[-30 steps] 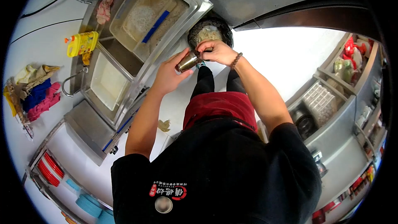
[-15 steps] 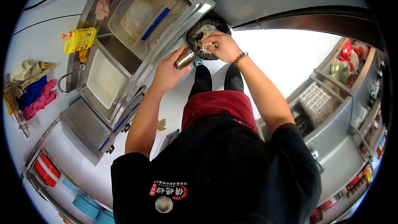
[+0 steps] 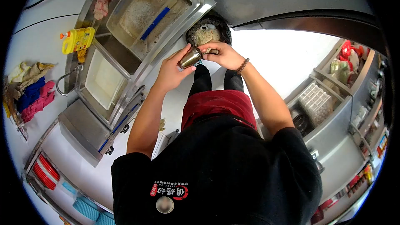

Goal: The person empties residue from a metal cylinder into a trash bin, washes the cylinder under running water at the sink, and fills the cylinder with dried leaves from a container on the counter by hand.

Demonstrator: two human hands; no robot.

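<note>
My left hand (image 3: 170, 71) is wrapped round a shiny metal cup (image 3: 190, 59), tilted with its mouth toward my right hand. At the cup's rim is my right hand (image 3: 226, 56), fingers bent and drawn together. Something small and dark shows by those fingers, but I cannot make out what it is. A beaded bracelet (image 3: 243, 64) circles the right wrist. Just beyond both hands stands a bin lined with a black bag (image 3: 226, 33), holding pale, crumpled waste (image 3: 206, 34).
On the left runs a steel sink (image 3: 200, 6) with a plastic tub (image 3: 121, 14) of cloudy water and a blue-handled tool (image 3: 156, 23). A yellow bottle (image 3: 78, 40) stands behind it. Open drawers (image 3: 333, 77) with a white rack (image 3: 315, 98) line the right.
My right hand has moved from over the bin down to the cup's mouth. The cup has shifted slightly right in my left hand, and more of the bin's contents shows.
</note>
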